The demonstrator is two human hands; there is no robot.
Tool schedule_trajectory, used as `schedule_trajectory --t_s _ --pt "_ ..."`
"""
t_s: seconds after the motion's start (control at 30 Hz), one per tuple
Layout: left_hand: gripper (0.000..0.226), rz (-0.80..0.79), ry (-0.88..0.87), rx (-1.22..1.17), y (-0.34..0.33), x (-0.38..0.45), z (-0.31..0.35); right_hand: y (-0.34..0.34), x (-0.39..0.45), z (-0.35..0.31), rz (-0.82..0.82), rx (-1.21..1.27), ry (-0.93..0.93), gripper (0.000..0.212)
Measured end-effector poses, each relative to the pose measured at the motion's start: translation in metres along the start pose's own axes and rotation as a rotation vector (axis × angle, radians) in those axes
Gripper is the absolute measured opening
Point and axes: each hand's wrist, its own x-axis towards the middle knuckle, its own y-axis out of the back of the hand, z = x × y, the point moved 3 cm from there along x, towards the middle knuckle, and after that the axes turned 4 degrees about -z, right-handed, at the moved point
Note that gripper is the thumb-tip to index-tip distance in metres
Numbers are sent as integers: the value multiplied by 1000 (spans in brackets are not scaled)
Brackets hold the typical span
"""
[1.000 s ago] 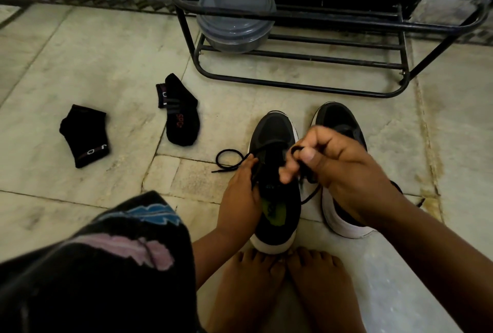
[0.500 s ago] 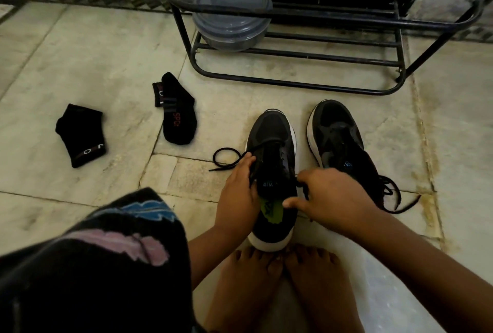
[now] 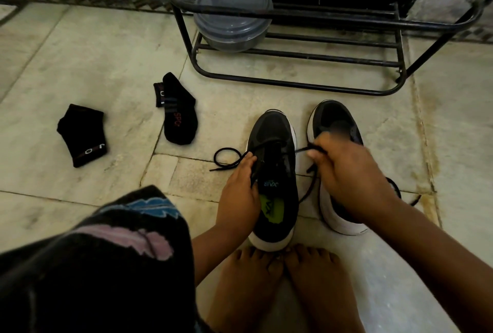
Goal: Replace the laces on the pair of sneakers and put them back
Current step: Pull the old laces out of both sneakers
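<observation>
**Lace drawn out to the right across the left-hand sneaker**

At the bottom of the frame, two bare feet (image 3: 282,279) touch the heel of the sneaker being laced (image 3: 274,172), which lies in the lower centre with its long axis running heel-near, toe-far, straight up the picture. The left hand (image 3: 237,194) curls round its left flank by the collar, thumb over the eyelet row, holding it steady. The right hand (image 3: 346,172), slightly blurred, sits just right of this shoe and in front of the second sneaker (image 3: 333,122); its fingers are curled and pinch the black lace (image 3: 302,150), which runs taut from the eyelets rightward to the grip. The lace's other end loops loose on the floor (image 3: 226,158) at the shoe's left. So the pull lies crosswise to the shoe's axis, and the right hand is the nearer one for threading the next eyelet. Farther up left lie two black socks (image 3: 178,116); beyond, at upper centre, stands a black metal rack (image 3: 293,84) holding a grey lidded container (image 3: 233,16).
</observation>
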Motion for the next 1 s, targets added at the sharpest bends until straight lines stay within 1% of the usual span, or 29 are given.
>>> schedule_trajectory --t_s 0.03,0.07,0.1,0.2,0.3,0.33,0.37,0.47,0.53,0.6,0.63,0.7,0.73,0.8,0.87,0.97,1.0 --pt "49 -1 0 3 0 0 0 5 3 3 78 84 -1 12" --pt "49 -1 1 4 0 0 0 7 6 8 121 168 -2 11" --pt "49 1 3 4 0 0 -1 6 10 12 123 273 -9 11" --pt "49 4 4 4 0 0 1 -4 20 19 40 714 -41 21" --pt "49 2 -6 6 1 0 0 -7 27 17 15 1197 -77 28" --pt "50 1 -7 4 2 -1 -1 -6 28 15 12 1318 -107 30" --pt "50 2 -8 3 2 -1 -1 -4 27 11 13 1376 -129 31" --pt "50 8 -10 -2 3 -2 -1 4 20 -2 53 1401 -140 32" --pt "50 9 -12 -1 3 -2 -1 16 15 -10 103 1458 -118 30" --pt "50 12 -15 -4 3 -2 0 31 11 -15 168 1473 -55 27" --pt "50 13 -15 -7 3 -2 0 38 10 -17 206 1436 -26 25" --pt "49 13 -11 -7 3 -2 1 47 10 -16 277 1264 -27 21" --pt "49 14 -8 -4 2 -2 2 45 12 -13 294 1136 -61 17" --pt "49 15 -3 4 2 -1 2 34 17 -5 274 767 -118 10" --pt "48 13 -6 6 1 -1 2 16 23 4 159 308 -125 4" --pt "48 12 -4 20 1 0 2 -10 27 14 -94 -264 -74 23" --pt "49 12 -3 26 0 1 1 -15 27 17 -162 -427 -51 26"
